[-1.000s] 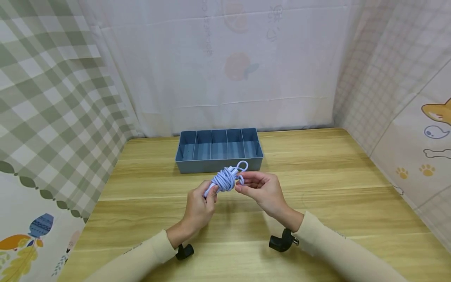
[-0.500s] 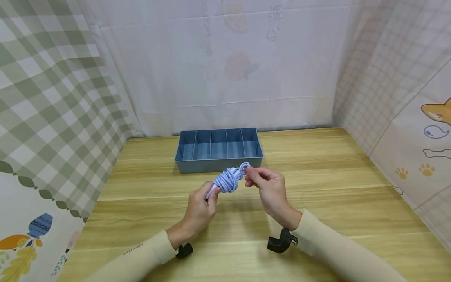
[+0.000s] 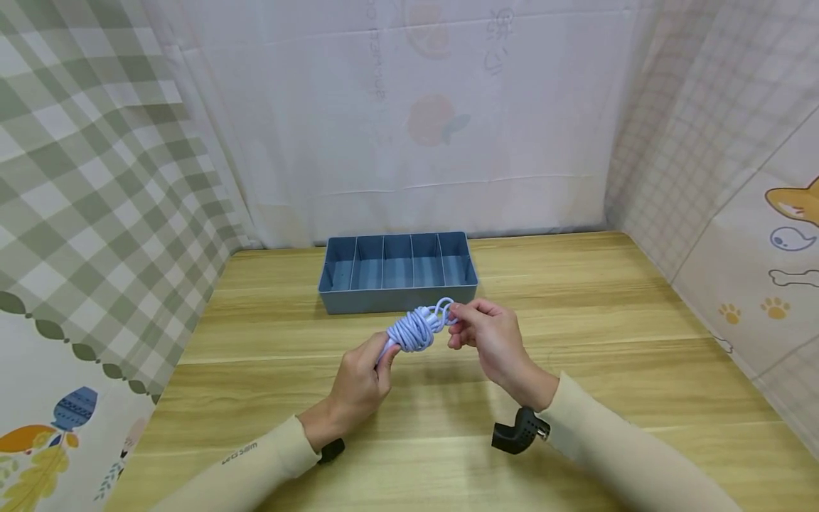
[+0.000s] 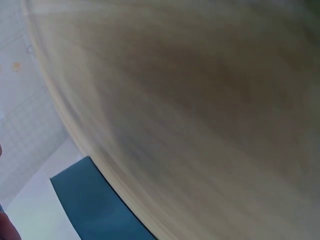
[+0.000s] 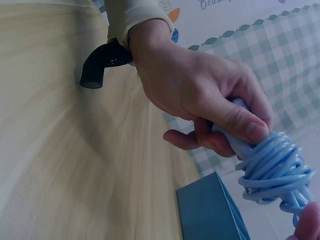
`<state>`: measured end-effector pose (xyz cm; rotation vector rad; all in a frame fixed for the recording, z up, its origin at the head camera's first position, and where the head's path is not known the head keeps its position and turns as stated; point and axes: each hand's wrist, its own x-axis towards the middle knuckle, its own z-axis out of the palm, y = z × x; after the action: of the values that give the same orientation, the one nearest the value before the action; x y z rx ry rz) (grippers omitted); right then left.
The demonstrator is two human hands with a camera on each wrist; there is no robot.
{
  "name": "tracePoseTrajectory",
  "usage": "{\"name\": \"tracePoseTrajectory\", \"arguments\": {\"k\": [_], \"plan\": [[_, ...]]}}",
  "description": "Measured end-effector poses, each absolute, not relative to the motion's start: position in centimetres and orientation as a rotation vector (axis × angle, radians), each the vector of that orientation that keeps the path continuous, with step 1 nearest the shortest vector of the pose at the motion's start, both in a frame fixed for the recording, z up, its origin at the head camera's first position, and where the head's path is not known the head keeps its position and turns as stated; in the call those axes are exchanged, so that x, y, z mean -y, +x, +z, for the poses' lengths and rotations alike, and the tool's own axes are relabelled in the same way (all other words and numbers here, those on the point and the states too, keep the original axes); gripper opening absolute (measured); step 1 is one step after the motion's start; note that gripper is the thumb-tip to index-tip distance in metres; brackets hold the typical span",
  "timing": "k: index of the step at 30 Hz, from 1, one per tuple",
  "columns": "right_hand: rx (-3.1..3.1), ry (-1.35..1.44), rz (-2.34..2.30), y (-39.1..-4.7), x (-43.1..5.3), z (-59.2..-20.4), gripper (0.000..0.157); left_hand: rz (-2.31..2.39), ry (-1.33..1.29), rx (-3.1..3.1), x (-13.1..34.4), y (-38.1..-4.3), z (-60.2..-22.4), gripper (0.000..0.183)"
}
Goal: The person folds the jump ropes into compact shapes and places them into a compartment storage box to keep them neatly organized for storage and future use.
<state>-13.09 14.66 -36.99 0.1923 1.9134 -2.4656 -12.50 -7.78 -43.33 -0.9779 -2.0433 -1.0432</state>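
Note:
A light blue cable (image 3: 411, 331), wound into a tight bundle with loose loops at one end, is held above the table between both hands. My left hand (image 3: 360, 379) grips its lower left end, thumb on the near side. In the right wrist view the same hand (image 5: 195, 87) holds the thicker end piece just below the windings (image 5: 275, 170). My right hand (image 3: 493, 341) pinches the loops at the other end between thumb and fingers; only a fingertip (image 5: 308, 225) of it shows in the right wrist view. The left wrist view hides the cable almost wholly.
Behind the hands a blue-grey box (image 3: 397, 300) with several narrow compartments stands on the wooden table (image 3: 576, 306). Printed cloths hang at the back (image 3: 397, 163), the left (image 3: 128, 171) and the right (image 3: 710, 178). Black wrist mounts (image 3: 520, 431) jut from under the sleeves.
My right hand has gone from touching beside the loops to pinching them, shifting slightly right. The bundle has moved a little right and down with the left hand, which keeps its grip.

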Motion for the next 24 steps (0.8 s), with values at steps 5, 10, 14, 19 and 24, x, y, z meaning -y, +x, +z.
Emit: {"name": "tracePoseTrajectory", "arguments": {"k": [5,10,14,19,24], "plan": [[-1.946,0.189,-2.310,-13.6,-15.3,-37.0,0.020,-0.927,-1.029,2.020,8.0,-12.6,-43.2,0.029],[-1.977,0.157,-2.229,-14.0,-15.7,-37.3,0.017,-0.859,-1.060,1.999,8.3,-12.8,-43.1,0.028],[-1.964,0.127,-2.196,-14.2,-15.9,-37.6,0.016,-0.849,-1.074,2.009,8.4,-12.9,-43.1,0.028],[-1.933,0.046,-2.178,-14.3,-16.2,-37.5,0.010,-0.857,-1.099,2.045,8.6,-12.9,-43.2,0.029],[-1.983,0.015,-2.130,-14.4,-16.7,-37.4,0.012,-0.865,-1.125,2.043,8.7,-12.9,-43.1,0.028]]}}
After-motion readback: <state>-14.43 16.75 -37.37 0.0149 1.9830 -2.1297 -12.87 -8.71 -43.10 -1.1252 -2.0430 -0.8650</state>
